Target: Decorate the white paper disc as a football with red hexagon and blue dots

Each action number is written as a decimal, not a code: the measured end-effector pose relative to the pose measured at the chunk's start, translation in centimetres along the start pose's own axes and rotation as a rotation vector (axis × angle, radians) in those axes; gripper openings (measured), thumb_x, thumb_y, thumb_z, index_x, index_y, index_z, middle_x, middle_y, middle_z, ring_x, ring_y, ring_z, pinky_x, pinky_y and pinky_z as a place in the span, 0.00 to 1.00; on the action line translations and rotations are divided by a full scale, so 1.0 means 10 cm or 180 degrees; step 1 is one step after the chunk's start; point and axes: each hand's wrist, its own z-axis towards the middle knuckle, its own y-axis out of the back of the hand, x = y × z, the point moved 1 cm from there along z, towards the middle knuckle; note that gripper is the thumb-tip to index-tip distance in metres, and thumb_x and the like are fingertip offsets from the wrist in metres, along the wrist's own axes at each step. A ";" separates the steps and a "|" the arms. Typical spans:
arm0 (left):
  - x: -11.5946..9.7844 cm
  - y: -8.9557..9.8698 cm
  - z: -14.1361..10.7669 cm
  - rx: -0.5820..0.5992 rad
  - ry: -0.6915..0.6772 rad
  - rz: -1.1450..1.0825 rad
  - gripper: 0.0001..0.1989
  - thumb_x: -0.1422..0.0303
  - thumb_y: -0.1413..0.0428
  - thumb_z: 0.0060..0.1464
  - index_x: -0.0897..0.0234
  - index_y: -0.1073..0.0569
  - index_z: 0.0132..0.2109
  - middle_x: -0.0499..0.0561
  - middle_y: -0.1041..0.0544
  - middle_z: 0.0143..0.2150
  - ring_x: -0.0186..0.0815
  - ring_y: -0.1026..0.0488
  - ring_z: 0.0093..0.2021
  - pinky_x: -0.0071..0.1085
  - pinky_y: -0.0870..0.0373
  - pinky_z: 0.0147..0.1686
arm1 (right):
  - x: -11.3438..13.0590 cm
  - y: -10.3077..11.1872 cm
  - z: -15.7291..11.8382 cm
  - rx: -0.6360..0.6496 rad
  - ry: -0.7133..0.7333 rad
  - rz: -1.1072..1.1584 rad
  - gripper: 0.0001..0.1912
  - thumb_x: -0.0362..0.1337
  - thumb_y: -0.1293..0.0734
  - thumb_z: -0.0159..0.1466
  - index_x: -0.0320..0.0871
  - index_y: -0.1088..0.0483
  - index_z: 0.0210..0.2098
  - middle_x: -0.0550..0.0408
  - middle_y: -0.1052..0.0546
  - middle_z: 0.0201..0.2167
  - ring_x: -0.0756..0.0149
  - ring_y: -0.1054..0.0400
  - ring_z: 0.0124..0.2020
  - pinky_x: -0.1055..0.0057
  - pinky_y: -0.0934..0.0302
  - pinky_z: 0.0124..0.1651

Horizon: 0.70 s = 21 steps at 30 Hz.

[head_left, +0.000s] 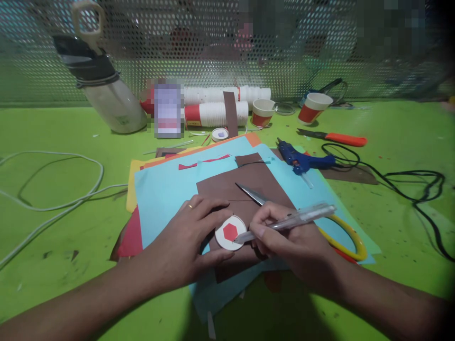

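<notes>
A white round disc (219,239) with a red hexagon (230,232) at its middle lies on brown paper (215,189). My left hand (194,232) steadies the disc from its left side, thumb and fingers around its edge. Pinched in my right hand (284,237) is a clear pen (302,215), its tip at the lower right edge of the hexagon. Scissors with yellow handles (350,237) lie partly hidden beneath my right hand, their pointed blades showing on the brown paper. Light blue sheets (159,189) are stacked underneath.
A blue glue gun (302,158) and a red-handled cutter (344,139) lie right, with a black cord (401,175). Stacked paper cups (216,115), two single cups, a phone (168,111) and a bottle (110,99) stand or lie behind. A white cable (81,201) loops left.
</notes>
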 end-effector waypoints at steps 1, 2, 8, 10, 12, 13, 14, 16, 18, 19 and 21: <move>0.00 0.00 0.00 -0.0001 -0.0006 -0.0009 0.23 0.58 0.43 0.59 0.57 0.36 0.59 0.56 0.34 0.61 0.49 0.37 0.55 0.51 0.37 0.53 | 0.00 0.00 0.00 -0.0015 0.0029 -0.0045 0.08 0.39 0.36 0.60 0.44 0.35 0.26 0.60 0.33 0.18 0.70 0.40 0.22 0.71 0.45 0.26; 0.00 0.00 0.00 -0.0007 -0.0015 -0.0018 0.23 0.58 0.43 0.59 0.57 0.36 0.59 0.56 0.34 0.61 0.49 0.37 0.55 0.52 0.37 0.53 | 0.01 0.01 0.00 -0.0013 0.0065 -0.0094 0.08 0.39 0.36 0.60 0.44 0.35 0.26 0.60 0.33 0.18 0.70 0.40 0.22 0.71 0.46 0.26; 0.00 -0.01 0.00 -0.0016 0.0016 -0.0012 0.23 0.58 0.43 0.59 0.57 0.36 0.59 0.56 0.35 0.61 0.48 0.38 0.55 0.50 0.37 0.53 | 0.01 0.03 -0.01 0.0001 0.0062 -0.0257 0.08 0.40 0.37 0.60 0.45 0.35 0.26 0.59 0.33 0.19 0.69 0.39 0.23 0.70 0.46 0.26; 0.00 -0.01 0.00 -0.0017 0.0018 -0.0001 0.23 0.56 0.44 0.60 0.58 0.35 0.59 0.56 0.34 0.61 0.48 0.38 0.55 0.50 0.37 0.53 | 0.01 0.03 -0.01 -0.0019 0.0095 -0.0283 0.08 0.40 0.37 0.60 0.45 0.35 0.25 0.60 0.33 0.19 0.69 0.40 0.23 0.71 0.47 0.26; 0.00 -0.01 0.00 -0.0023 0.0019 -0.0006 0.24 0.55 0.44 0.60 0.58 0.35 0.59 0.56 0.34 0.61 0.48 0.38 0.54 0.50 0.37 0.52 | 0.01 0.03 -0.01 -0.0007 0.0102 -0.0285 0.08 0.40 0.37 0.59 0.44 0.35 0.25 0.60 0.33 0.19 0.70 0.41 0.23 0.71 0.48 0.26; 0.00 -0.01 0.00 -0.0028 0.0016 -0.0014 0.24 0.55 0.44 0.59 0.59 0.35 0.59 0.56 0.34 0.61 0.48 0.38 0.54 0.50 0.37 0.52 | 0.02 0.03 -0.01 0.0004 0.0095 -0.0284 0.08 0.40 0.37 0.59 0.44 0.35 0.25 0.60 0.34 0.19 0.70 0.41 0.23 0.71 0.48 0.26; 0.00 -0.01 0.00 -0.0033 0.0021 -0.0022 0.24 0.55 0.44 0.59 0.59 0.35 0.59 0.56 0.34 0.61 0.48 0.38 0.54 0.50 0.37 0.52 | 0.02 0.03 -0.01 0.0022 0.0084 -0.0277 0.08 0.40 0.37 0.59 0.44 0.35 0.25 0.60 0.34 0.19 0.70 0.41 0.23 0.71 0.48 0.26; 0.00 -0.01 0.00 -0.0020 0.0028 -0.0037 0.24 0.55 0.44 0.60 0.58 0.35 0.59 0.56 0.34 0.61 0.49 0.38 0.54 0.50 0.37 0.52 | 0.03 0.03 -0.01 0.0060 0.0036 -0.0268 0.08 0.39 0.37 0.60 0.44 0.35 0.25 0.60 0.34 0.19 0.70 0.41 0.23 0.71 0.47 0.26; 0.01 -0.02 0.00 0.0018 0.0047 -0.0027 0.24 0.55 0.45 0.60 0.58 0.35 0.59 0.56 0.35 0.61 0.49 0.39 0.55 0.51 0.37 0.52 | 0.03 0.03 -0.02 0.0071 -0.0009 -0.0277 0.08 0.39 0.37 0.60 0.44 0.35 0.25 0.60 0.33 0.19 0.69 0.40 0.24 0.71 0.47 0.27; 0.01 -0.02 -0.01 0.0034 0.0058 -0.0015 0.24 0.55 0.45 0.60 0.58 0.35 0.59 0.56 0.35 0.62 0.49 0.39 0.55 0.51 0.37 0.53 | 0.03 0.04 -0.02 0.0066 -0.0018 -0.0271 0.08 0.39 0.37 0.60 0.44 0.34 0.25 0.60 0.33 0.19 0.69 0.40 0.24 0.71 0.47 0.27; 0.01 -0.02 -0.01 0.0034 0.0061 0.0007 0.24 0.55 0.45 0.60 0.58 0.35 0.59 0.56 0.36 0.62 0.49 0.39 0.56 0.51 0.38 0.53 | 0.02 0.03 -0.02 0.0067 0.0001 -0.0204 0.07 0.38 0.37 0.60 0.44 0.35 0.25 0.60 0.33 0.19 0.70 0.41 0.23 0.71 0.48 0.26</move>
